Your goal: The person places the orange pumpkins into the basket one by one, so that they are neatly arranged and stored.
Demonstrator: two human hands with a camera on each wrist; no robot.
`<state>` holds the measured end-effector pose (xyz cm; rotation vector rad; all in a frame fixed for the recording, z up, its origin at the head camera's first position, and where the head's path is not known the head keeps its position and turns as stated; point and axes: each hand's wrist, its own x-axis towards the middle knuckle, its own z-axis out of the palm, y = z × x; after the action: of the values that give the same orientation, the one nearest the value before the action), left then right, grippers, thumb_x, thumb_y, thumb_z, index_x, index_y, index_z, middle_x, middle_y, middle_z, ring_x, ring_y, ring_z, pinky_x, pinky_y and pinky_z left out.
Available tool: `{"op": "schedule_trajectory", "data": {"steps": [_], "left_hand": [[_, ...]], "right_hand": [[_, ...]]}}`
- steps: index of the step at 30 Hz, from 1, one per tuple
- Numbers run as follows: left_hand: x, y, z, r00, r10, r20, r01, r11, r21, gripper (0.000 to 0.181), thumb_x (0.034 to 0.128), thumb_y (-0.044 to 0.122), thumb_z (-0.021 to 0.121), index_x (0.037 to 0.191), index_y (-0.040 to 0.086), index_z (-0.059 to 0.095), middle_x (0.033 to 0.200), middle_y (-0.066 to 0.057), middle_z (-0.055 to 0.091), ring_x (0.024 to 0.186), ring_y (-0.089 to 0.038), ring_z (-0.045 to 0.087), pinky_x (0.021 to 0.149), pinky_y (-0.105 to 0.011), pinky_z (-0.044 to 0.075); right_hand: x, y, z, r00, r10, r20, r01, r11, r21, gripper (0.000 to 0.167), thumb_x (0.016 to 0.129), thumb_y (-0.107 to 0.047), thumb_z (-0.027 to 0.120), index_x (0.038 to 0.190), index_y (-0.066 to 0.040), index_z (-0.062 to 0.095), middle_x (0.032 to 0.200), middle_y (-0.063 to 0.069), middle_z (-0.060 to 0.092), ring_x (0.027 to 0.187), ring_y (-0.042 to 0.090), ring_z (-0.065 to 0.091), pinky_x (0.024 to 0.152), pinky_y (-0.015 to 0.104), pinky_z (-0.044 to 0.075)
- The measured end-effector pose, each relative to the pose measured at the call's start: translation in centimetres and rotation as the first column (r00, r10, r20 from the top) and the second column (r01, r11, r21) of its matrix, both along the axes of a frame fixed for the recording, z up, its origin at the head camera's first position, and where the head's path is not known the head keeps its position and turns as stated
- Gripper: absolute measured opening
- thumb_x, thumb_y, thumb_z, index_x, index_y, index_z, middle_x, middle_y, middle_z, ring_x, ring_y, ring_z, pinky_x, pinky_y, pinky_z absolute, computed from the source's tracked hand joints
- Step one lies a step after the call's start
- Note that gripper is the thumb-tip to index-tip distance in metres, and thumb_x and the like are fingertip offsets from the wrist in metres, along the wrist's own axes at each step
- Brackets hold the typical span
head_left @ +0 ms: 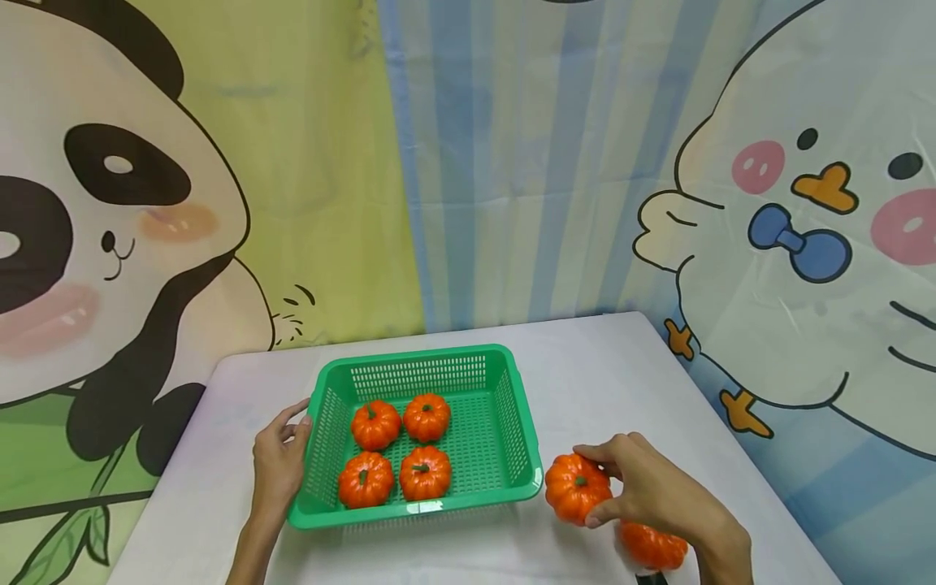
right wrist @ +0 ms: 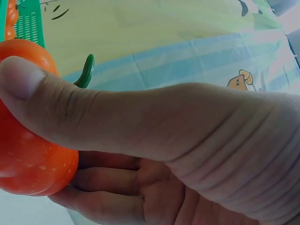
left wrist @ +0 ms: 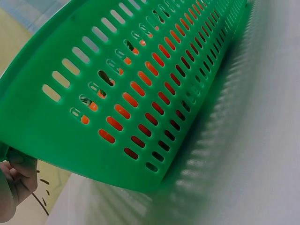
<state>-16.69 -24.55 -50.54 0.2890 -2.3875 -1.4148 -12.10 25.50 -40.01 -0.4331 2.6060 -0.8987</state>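
Observation:
A green plastic basket [head_left: 468,406] with slotted walls holds several small orange pumpkins [head_left: 427,417] with green stems. At its left side, my left hand [head_left: 278,459] grips the rim; the left wrist view shows curled fingers [left wrist: 26,176] at the basket's edge [left wrist: 70,164]. Just outside the basket's right front corner, my right hand [head_left: 643,483] holds another pumpkin [head_left: 574,487] between thumb and fingers. Up close in the right wrist view, the thumb [right wrist: 28,84] presses on this pumpkin [right wrist: 33,164], and its curved stem sticks up.
One more orange pumpkin [head_left: 653,546] lies on the white table [head_left: 585,374], partly hidden under my right hand. A small dark object [head_left: 651,578] shows beside it at the frame's bottom edge. Behind the table hangs a cartoon-printed curtain [head_left: 504,162].

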Motion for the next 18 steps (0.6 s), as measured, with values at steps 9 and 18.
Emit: {"op": "schedule_trajectory", "data": {"steps": [9, 18], "left_hand": [[0.0, 0.1, -0.1, 1.0, 0.016, -0.003, -0.016, 1.0, -0.016, 0.037, 0.1133, 0.014, 0.057, 0.147, 0.001, 0.065, 0.095, -0.03, 0.077, 0.054, 0.0, 0.068, 0.052, -0.025, 0.053], [0.1, 0.1, -0.1, 1.0, 0.01, 0.0, -0.01, 1.0, -0.013, 0.038, 0.1136, 0.015, 0.056, 0.148, 0.001, 0.064, 0.099, -0.032, 0.078, 0.055, 0.0, 0.068, 0.051, -0.026, 0.053]], "right_hand": [[-0.3, -0.4, 1.1, 0.998, 0.029, -0.061, -0.028, 1.0, 0.01, 0.084, 0.071, -0.039, 0.103, 0.141, -0.005, 0.073, 0.122, -0.004, 0.081, 0.111, 0.021, 0.07, 0.088, 0.034, 0.065], [-1.2, -1.6, 2.2, 0.98, 0.081, -0.182, -0.076, 0.997, 0.032, 0.083, 0.072, -0.043, 0.101, 0.142, -0.008, 0.073, 0.12, -0.008, 0.082, 0.104, 0.015, 0.063, 0.084, 0.028, 0.056]]}}
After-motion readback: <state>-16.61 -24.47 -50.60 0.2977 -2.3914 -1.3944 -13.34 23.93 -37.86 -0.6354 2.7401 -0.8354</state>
